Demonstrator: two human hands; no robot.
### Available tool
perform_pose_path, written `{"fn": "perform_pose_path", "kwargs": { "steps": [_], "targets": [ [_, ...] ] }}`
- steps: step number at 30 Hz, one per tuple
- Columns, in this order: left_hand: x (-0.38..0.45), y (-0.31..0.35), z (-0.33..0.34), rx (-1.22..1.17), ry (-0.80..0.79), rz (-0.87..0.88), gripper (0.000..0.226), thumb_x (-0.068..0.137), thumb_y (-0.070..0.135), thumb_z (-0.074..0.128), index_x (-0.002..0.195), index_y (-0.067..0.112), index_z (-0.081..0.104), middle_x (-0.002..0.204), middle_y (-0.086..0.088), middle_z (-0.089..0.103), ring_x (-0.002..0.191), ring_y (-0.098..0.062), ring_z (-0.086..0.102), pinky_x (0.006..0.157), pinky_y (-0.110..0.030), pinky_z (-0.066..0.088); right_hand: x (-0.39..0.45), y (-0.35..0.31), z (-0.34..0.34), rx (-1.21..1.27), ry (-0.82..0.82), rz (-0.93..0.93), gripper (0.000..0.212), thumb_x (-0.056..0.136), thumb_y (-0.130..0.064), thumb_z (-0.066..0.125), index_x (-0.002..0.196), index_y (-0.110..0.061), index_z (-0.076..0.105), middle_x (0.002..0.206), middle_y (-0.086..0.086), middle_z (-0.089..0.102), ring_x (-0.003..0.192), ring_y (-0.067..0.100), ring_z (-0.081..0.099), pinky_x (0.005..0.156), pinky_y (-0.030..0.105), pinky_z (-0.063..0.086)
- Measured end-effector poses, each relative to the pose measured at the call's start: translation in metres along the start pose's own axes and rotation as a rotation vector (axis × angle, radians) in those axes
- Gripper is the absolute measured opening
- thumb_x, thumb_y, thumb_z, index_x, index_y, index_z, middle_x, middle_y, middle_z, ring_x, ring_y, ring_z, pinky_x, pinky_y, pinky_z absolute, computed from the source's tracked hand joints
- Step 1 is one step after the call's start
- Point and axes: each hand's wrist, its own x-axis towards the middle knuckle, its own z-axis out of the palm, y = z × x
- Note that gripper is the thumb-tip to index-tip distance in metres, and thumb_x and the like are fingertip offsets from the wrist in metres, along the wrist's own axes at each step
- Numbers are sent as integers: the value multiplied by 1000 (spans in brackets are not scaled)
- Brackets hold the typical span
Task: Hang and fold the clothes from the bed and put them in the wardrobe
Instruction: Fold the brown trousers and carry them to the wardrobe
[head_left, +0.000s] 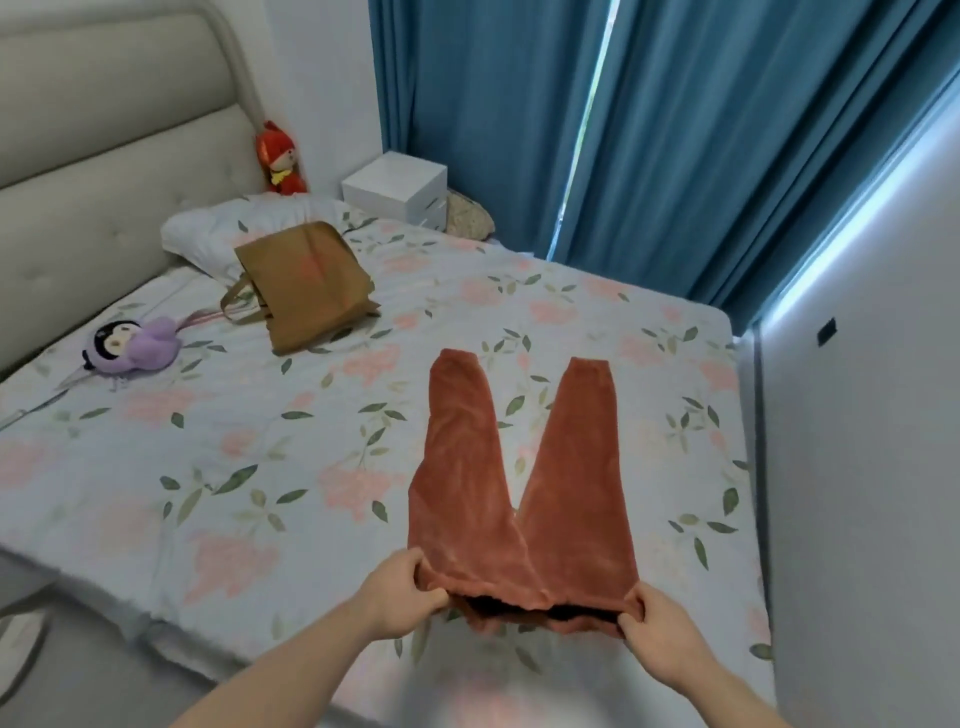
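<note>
Bed (156, 467): trousers (467, 467), bag (306, 286), plush (132, 345)

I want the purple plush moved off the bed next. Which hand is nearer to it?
Left. The left hand grips the waistband of the pants on the side toward the purple plush, which lies far off by the headboard. The right hand grips the opposite end, farther away.

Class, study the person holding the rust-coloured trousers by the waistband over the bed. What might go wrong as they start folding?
1. Both hands pinch only the waistband corners of the trousers; the splayed legs may fold unevenly.
2. The waistband sits near the bed edge, so the trousers could slide off.
</note>
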Motion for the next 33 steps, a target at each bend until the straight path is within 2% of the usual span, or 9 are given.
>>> {"fn": "perform_pose_path", "kwargs": {
  "steps": [8, 11, 14, 18, 21, 23, 26, 29, 33],
  "targets": [
    [4, -120, 114, 199, -142, 5, 30, 69, 51, 61, 80, 27, 47, 95, 8, 52, 83, -11, 56, 79, -29, 48, 5, 95, 132, -171, -201, 30, 10, 84, -27, 60, 85, -28, 50, 96, -6, 52, 88, 16, 55, 80, 30, 49],
    [15, -154, 147, 242, -152, -8, 25, 73, 43, 63, 82, 26, 47, 99, 9, 47, 82, -11, 56, 80, -31, 49, 10, 124, 171, -236, -212, 40, 15, 86, -28, 59, 99, -33, 52, 108, -7, 48, 103, 19, 54, 89, 31, 49],
    [25, -185, 182, 283, -125, 21, 27, 77, 44, 62, 86, 26, 45, 121, 14, 39, 89, -11, 57, 80, -28, 49, 16, 148, 206, -280, -203, 49, 30, 92, -33, 59, 122, -31, 59, 132, -5, 46, 122, 22, 49, 98, 31, 47],
    [36, -221, 222, 321, -89, 36, 26, 82, 46, 61, 98, 33, 46, 149, 9, 25, 111, -15, 59, 87, -30, 52, 27, 169, 239, -356, -306, 88, 51, 99, -37, 52, 149, -30, 44, 158, -4, 27, 139, 24, 37, 109, 34, 43],
    [42, -244, 248, 314, -150, -7, 44, 85, 39, 61, 127, 33, 51, 163, 4, 15, 120, -19, 58, 97, -30, 49, 35, 178, 263, -317, -419, 156, 66, 97, -38, 54, 158, -27, 30, 164, -1, 16, 143, 28, 33, 114, 36, 38],
    [46, -249, 260, 287, -163, -33, 60, 84, 36, 61, 141, 35, 42, 165, 7, 11, 115, -20, 62, 93, -28, 50, 41, 181, 276, -264, -414, 187, 70, 95, -38, 55, 159, -25, 29, 165, 0, 15, 143, 28, 35, 113, 35, 39],
    [51, -240, 263, 220, -136, -101, 63, 82, 46, 59, 142, 34, 42, 160, 13, 17, 114, -17, 62, 86, -29, 48, 48, 182, 283, -237, -367, 210, 64, 92, -39, 56, 151, -24, 40, 157, 3, 24, 133, 29, 44, 106, 36, 45],
    [51, -227, 256, 206, -131, -169, 49, 79, 53, 54, 123, 30, 55, 152, 15, 26, 115, -13, 59, 91, -29, 46, 54, 175, 272, -293, -371, 248, 53, 91, -46, 51, 140, -25, 50, 144, 5, 36, 128, 29, 42, 103, 39, 45],
    [50, -213, 245, 108, 51, -199, 36, 83, 37, 67, 107, 21, 46, 135, 9, 27, 91, -4, 56, 79, -26, 45, 62, 161, 257, -291, -290, 202, 39, 91, -46, 48, 122, -25, 60, 131, 4, 43, 120, 25, 40, 101, 39, 46]
  ]
}}
